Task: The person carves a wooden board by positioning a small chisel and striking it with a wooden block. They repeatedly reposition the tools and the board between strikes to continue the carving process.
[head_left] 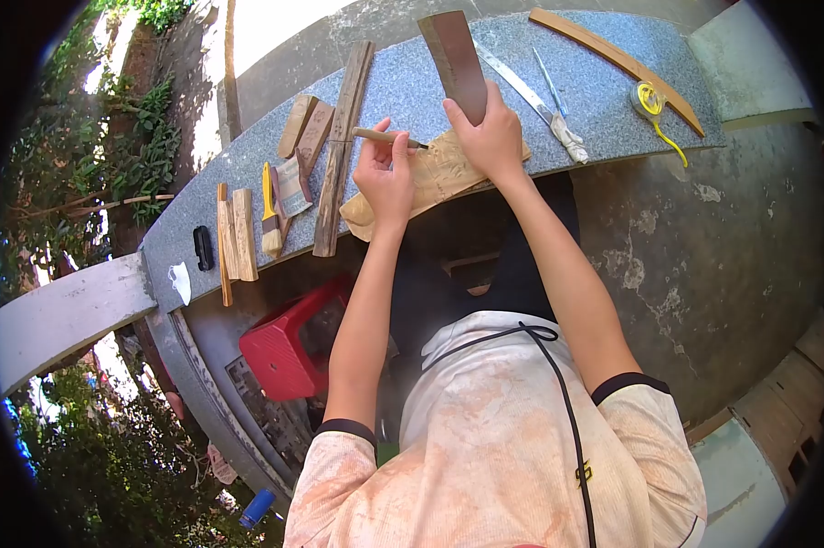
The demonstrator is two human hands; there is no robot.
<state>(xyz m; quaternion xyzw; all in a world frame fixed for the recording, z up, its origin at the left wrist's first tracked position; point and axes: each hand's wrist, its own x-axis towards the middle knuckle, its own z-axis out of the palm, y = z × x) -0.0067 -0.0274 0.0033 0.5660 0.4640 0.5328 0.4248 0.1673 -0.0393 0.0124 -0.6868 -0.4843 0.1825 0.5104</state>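
Now left hand [385, 178] tight around chisel [386, 137], right hand [491, 139] around dark slab [458, 59] (above carved panel [435, 173]).

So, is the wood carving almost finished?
Not yet, it seems. The pale flat wooden board already shows carved shapes by the hands. Now the left hand holds a thin wooden-handled chisel to it, and the right hand grips a dark flat wooden mallet. The board's left end looks plain, so more cutting probably remains.
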